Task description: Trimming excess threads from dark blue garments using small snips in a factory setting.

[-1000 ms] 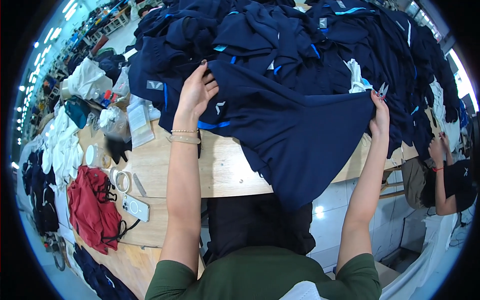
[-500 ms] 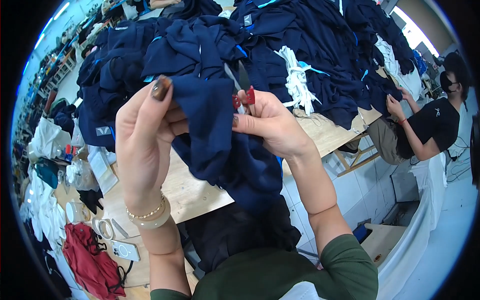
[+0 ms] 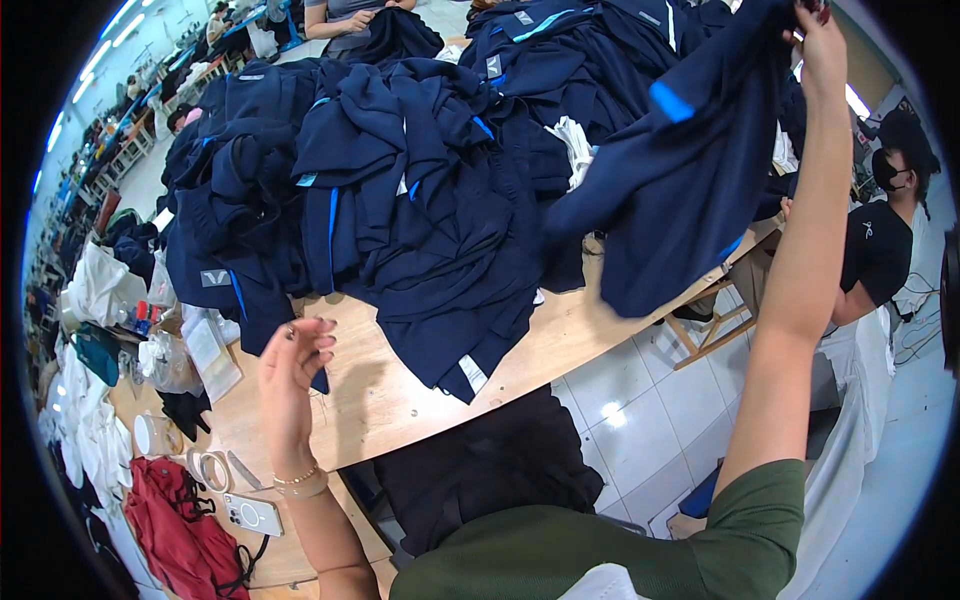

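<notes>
My right hand (image 3: 822, 50), raised at the far right, is closed on the upper end of a navy garment (image 3: 690, 190). The garment hangs down, blurred at its lower edge, with bright blue patches on it. Whether the scissors are still in that hand, I cannot make out. My left hand (image 3: 288, 375) hovers above the table's near left part, fingers loosely curved and apart, holding nothing. Just beyond it lies a big heap of navy garments (image 3: 420, 230) with blue and white trims, one corner hanging toward the near edge.
On the wooden table (image 3: 400, 400) at lower left are a phone (image 3: 252, 514), tape rolls (image 3: 213, 470) and a red cloth bag (image 3: 180, 525). White strips (image 3: 572, 150) lie behind the hanging garment. A co-worker (image 3: 885, 230) sits at right; another person's hands (image 3: 355, 20) work across the table.
My right hand has swung up and far right, carrying the navy garment. My left hand has let go of the cloth and dropped lower. The red-handled scissors no longer show.
</notes>
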Demonstrator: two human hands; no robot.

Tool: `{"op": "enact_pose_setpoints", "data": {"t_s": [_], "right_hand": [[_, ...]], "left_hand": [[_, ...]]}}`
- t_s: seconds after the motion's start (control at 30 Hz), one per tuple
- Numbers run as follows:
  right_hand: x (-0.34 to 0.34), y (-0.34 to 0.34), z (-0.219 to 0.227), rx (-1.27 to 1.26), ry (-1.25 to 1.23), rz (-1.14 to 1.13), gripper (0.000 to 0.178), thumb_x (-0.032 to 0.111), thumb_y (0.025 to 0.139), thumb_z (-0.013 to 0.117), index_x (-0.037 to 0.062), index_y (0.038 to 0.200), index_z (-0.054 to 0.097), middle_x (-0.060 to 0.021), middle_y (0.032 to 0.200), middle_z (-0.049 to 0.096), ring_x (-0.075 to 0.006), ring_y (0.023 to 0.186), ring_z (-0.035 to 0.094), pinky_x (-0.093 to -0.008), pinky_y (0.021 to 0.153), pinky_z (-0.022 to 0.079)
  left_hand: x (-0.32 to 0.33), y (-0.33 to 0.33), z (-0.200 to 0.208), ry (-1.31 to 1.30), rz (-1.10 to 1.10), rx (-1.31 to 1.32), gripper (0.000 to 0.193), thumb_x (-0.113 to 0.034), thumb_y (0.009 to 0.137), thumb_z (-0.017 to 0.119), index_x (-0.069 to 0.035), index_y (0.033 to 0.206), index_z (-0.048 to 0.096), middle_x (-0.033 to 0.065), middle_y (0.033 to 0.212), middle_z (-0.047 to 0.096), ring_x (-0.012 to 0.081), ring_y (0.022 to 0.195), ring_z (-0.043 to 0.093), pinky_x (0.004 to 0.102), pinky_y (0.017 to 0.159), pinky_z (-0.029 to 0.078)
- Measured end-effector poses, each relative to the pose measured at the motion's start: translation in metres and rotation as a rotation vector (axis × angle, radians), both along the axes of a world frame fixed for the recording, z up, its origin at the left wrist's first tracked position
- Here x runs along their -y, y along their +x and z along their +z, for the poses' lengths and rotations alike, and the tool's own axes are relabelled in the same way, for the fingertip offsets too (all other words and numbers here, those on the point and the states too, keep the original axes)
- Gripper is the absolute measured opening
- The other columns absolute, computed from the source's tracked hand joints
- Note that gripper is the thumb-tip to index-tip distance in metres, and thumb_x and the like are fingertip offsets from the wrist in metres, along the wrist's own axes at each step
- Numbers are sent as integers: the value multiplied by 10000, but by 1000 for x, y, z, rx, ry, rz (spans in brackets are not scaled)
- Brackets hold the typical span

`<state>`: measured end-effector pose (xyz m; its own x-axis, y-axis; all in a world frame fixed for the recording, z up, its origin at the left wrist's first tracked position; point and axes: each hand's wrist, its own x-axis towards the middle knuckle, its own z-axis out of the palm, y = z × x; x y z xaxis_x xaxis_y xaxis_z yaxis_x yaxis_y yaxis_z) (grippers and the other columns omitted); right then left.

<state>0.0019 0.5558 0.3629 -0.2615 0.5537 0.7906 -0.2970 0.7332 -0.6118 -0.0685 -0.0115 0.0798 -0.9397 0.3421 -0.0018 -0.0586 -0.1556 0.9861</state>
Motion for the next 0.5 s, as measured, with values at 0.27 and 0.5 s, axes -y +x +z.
{"op": "enact_pose_setpoints", "data": {"t_s": [0.27,0.5], "right_hand": [[-47,-82,-41,213,335,-227,163,134,894,504,36,996,586,-48,789,560,-124,681,547,-268,550,441],[-83,-105,-247,710,316,-284,273,142,840,461,-2,1040,577,-275,1049,592,-437,1049,530,-416,850,451]], "left_hand": [[-3,22,-56,-68,11,113,253,-187,974,450,-6,1039,615,97,1024,660,130,893,609,253,778,475],[-19,35,-74,-168,-71,131,235,-115,961,438,17,1048,612,89,1019,661,112,873,607,234,777,472]]}}
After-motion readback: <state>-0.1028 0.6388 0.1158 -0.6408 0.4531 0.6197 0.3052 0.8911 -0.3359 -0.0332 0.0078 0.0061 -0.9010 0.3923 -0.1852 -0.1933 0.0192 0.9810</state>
